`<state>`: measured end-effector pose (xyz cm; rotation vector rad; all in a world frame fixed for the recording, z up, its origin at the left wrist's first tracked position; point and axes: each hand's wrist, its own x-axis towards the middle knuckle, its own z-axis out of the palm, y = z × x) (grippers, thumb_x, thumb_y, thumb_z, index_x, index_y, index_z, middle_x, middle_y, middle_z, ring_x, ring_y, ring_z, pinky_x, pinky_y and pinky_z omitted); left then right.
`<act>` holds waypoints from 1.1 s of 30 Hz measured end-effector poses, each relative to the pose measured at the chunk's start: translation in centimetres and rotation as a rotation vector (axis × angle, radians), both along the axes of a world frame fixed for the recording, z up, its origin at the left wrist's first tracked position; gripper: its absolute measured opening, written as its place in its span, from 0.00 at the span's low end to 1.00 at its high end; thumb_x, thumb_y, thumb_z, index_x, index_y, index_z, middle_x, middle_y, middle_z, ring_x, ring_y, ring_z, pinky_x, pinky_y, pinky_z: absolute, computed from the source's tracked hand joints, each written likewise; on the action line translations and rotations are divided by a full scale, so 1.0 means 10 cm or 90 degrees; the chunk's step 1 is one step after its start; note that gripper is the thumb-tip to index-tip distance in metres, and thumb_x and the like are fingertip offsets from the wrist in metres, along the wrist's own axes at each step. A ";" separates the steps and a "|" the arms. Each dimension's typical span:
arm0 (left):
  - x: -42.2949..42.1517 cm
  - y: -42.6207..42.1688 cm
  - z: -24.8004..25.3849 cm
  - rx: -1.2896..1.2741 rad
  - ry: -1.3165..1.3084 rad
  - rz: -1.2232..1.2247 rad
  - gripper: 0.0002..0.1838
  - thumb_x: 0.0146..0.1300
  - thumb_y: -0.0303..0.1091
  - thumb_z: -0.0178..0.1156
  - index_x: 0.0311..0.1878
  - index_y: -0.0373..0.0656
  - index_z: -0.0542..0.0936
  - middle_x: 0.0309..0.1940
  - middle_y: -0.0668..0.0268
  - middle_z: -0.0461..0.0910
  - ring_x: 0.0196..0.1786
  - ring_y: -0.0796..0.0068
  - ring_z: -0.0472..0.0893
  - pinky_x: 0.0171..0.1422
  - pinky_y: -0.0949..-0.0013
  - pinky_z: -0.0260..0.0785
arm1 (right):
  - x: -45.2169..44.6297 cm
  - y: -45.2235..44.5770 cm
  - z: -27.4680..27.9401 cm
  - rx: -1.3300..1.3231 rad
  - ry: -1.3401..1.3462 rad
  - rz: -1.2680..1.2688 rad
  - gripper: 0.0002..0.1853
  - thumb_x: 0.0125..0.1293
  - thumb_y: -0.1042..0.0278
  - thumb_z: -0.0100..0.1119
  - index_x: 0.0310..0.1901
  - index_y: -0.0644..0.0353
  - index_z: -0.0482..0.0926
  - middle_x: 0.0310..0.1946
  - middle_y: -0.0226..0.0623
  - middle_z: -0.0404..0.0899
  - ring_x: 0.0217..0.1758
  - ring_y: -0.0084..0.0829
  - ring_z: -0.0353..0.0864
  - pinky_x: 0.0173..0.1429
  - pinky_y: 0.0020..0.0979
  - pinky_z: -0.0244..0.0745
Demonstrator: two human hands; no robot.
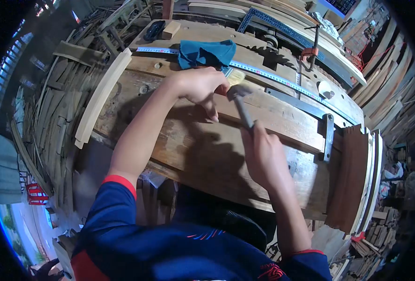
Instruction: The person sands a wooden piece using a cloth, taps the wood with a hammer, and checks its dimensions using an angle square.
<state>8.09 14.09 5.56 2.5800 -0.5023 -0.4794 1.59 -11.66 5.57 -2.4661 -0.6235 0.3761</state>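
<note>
My right hand (263, 154) is closed around the handle of a hammer (243, 110), whose head is blurred and raised over a long wooden strip (282, 122) on the workbench. My left hand (199, 87) arches over the strip's left end. Its thumb points down on the near side and its fingers bend over the far side, partly hidden. Just beyond it lie a brush (236, 76) with pale bristles and a crumpled teal cloth (206, 52). A flat metal bar (328, 138) sits across the strip's right end.
A measuring tape strip (282, 80) runs along the workbench (170, 140). Stacked boards (350, 180) stand at its right end, and a pale wooden rail (103, 98) lies at the left. Farther back are a clamp (312, 51), a blue carpenter's square (249, 21) and a small wood block (171, 30).
</note>
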 end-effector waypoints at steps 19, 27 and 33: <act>-0.10 -0.38 -0.19 -0.061 -0.220 -0.043 0.28 0.60 0.56 0.75 0.45 0.36 0.85 0.40 0.52 0.85 0.48 0.47 0.86 0.55 0.52 0.77 | -0.37 -0.96 -0.13 0.008 -0.050 -0.232 0.11 0.81 0.66 0.54 0.47 0.67 0.75 0.23 0.58 0.78 0.25 0.57 0.76 0.34 0.50 0.68; 0.04 -0.30 -0.37 -0.144 -0.157 -0.024 0.28 0.69 0.58 0.67 0.44 0.36 0.91 0.44 0.50 0.87 0.50 0.47 0.86 0.58 0.53 0.77 | -0.29 -1.39 -0.21 0.080 -0.175 -0.307 0.13 0.83 0.64 0.52 0.46 0.68 0.76 0.23 0.51 0.75 0.22 0.41 0.68 0.30 0.43 0.64; -0.02 -0.40 -0.31 -0.077 -0.213 -0.086 0.28 0.55 0.54 0.76 0.49 0.40 0.89 0.45 0.51 0.87 0.52 0.47 0.85 0.61 0.51 0.78 | -0.11 -1.46 -0.41 0.052 -0.171 -0.244 0.17 0.83 0.61 0.52 0.46 0.72 0.76 0.20 0.53 0.73 0.20 0.48 0.65 0.28 0.47 0.61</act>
